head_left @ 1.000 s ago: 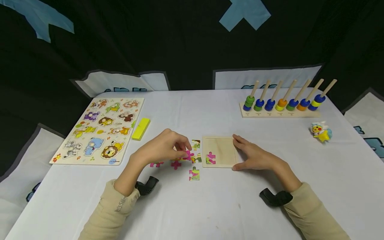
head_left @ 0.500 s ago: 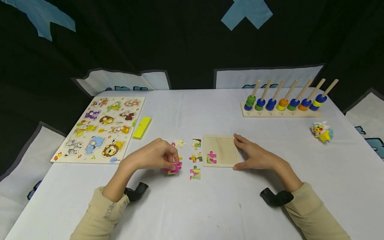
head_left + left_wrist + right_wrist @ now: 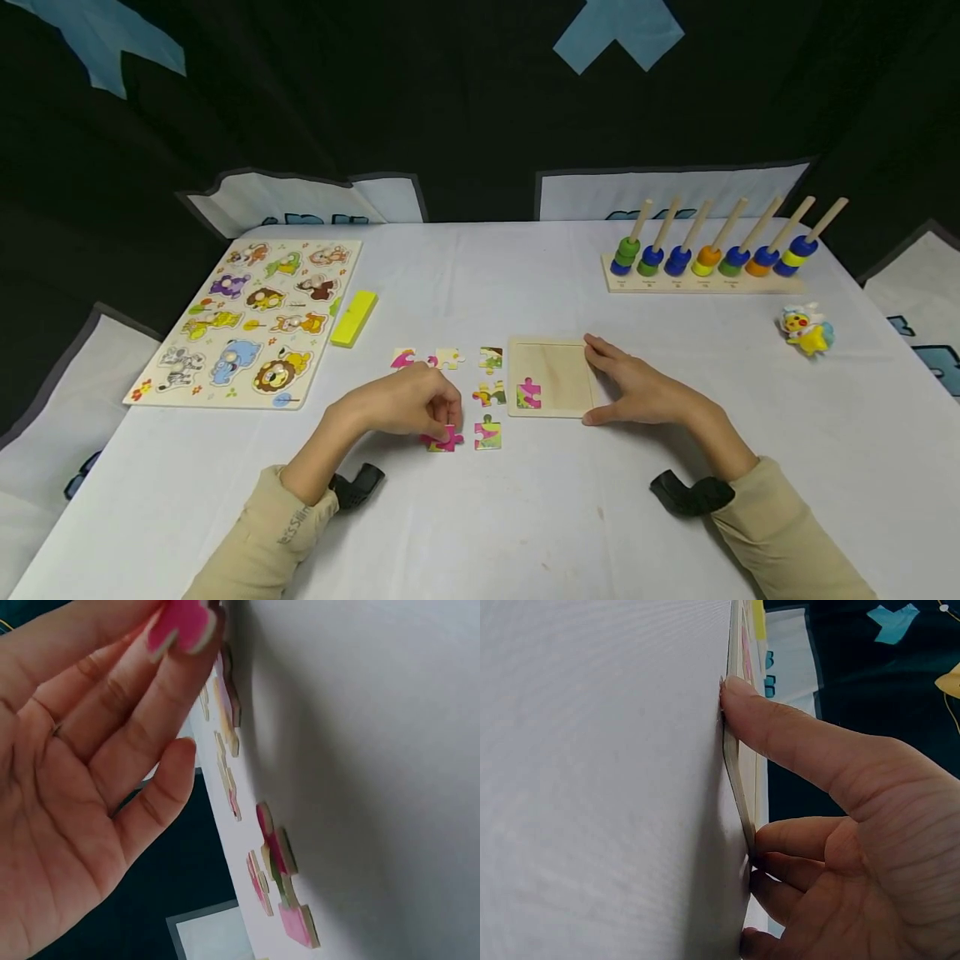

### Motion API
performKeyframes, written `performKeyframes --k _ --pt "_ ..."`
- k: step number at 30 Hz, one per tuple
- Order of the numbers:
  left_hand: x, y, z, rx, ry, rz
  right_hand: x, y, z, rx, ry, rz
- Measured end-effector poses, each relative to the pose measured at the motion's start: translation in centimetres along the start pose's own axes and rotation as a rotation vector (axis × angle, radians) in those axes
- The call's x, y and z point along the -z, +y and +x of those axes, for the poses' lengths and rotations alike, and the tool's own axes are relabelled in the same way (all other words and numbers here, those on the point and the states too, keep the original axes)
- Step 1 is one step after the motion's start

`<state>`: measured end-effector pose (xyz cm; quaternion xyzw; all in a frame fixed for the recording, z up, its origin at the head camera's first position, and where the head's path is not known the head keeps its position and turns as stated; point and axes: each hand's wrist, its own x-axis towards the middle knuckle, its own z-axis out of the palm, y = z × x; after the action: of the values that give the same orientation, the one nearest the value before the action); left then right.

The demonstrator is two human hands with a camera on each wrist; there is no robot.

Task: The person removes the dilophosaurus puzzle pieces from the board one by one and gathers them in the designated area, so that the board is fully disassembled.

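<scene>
In the head view my left hand [image 3: 412,402] pinches a pink jigsaw piece [image 3: 446,439] low over the cloth, left of the wooden puzzle tray [image 3: 555,377]. The left wrist view shows the held piece [image 3: 182,626] between the fingertips. My right hand [image 3: 643,390] holds the tray's right side, thumb at the near corner and index finger at the far one; in the right wrist view the thumb [image 3: 780,731] lies along its edge. One pink-and-green piece [image 3: 528,393] sits in the tray's near left corner. Beside the tray lie loose pieces, among them a pink-and-green one [image 3: 487,434].
At the left lies an animal peg board [image 3: 232,392], with a yellow block [image 3: 354,319] alongside. A counting rack [image 3: 701,285] with wooden pegs and coloured rings stands at the back right. A small yellow toy figure [image 3: 805,331] is near the right edge.
My left hand has moved from beside the tray, left and toward the near edge, then slightly right, carrying the pink piece. The right hand stays on the tray.
</scene>
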<state>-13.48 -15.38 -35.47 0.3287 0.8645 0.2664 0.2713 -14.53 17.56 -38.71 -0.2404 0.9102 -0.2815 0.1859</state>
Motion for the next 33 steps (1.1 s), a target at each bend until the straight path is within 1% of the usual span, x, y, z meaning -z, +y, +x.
performKeyframes --k 6,8,13,20,23,29,33 --pt "-0.3 0.1 0.1 0.005 -0.003 0.001 -0.1 0.0 -0.1 -0.005 -0.001 0.005" --pt "-0.4 0.2 0.0 0.009 0.007 0.014 -0.1 0.0 -0.1 -0.005 -0.001 0.005" --pt "-0.6 0.7 -0.1 0.024 0.071 0.122 -0.1 0.0 0.0 -0.012 -0.001 0.002" --pt "-0.9 1.5 -0.4 0.004 0.165 0.247 0.0 0.0 0.0 -0.013 0.001 -0.002" --pt "-1.1 1.7 -0.4 0.005 0.197 0.299 0.0 0.0 0.0 -0.013 0.002 -0.002" --pt "-1.6 1.9 -0.2 0.015 0.239 0.393 0.0 -0.1 0.0 -0.022 0.001 0.001" --pt "-1.7 1.9 -0.2 0.030 0.280 0.422 0.0 -0.1 0.0 -0.022 0.002 0.003"
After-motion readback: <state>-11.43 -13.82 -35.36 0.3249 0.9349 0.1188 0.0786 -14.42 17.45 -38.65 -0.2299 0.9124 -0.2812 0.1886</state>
